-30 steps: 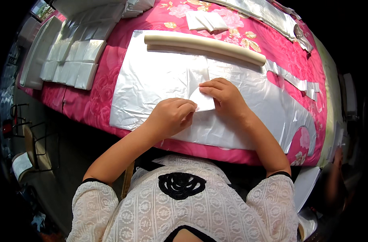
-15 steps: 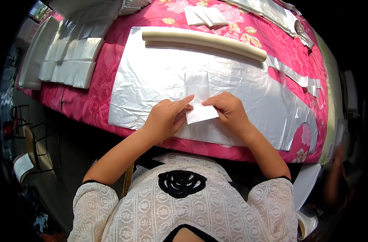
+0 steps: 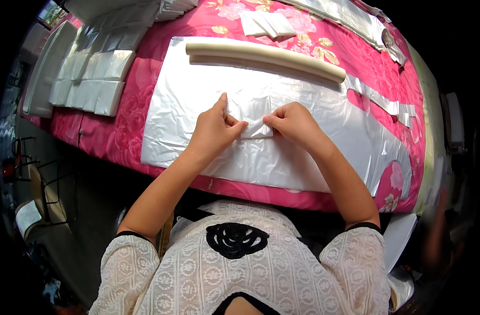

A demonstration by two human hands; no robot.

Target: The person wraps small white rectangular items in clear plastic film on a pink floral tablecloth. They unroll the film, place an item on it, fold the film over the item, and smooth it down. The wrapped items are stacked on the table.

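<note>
A small folded white plastic bag [image 3: 256, 116] lies on a flat pile of silvery-white plastic bags [image 3: 182, 113] with handle cut-outs at the right end. My left hand [image 3: 213, 126] holds the lower left corner of the folded bag at the thumb, with the index finger stretched out and the other fingers curled. At its right edge, my right hand [image 3: 296, 125] pinches the bag between thumb and curled fingers. Beyond both hands, a long cream tube [image 3: 266, 56] rests across the pile's far part.
The table has a pink flowered cloth [image 3: 140, 102]. Several stacks of folded white packets [image 3: 100, 86] stand at the left beside a clear bin [image 3: 48, 79]. A few folded packets [image 3: 267, 24] lie at the far middle, more plastic bags [image 3: 350, 21] at the far right. A stool [image 3: 32, 215] stands lower left.
The near flap of the folded bag has been turned over away from me, so the bag is shorter. My left index finger now points away from me, and the right hand has moved slightly farther away.
</note>
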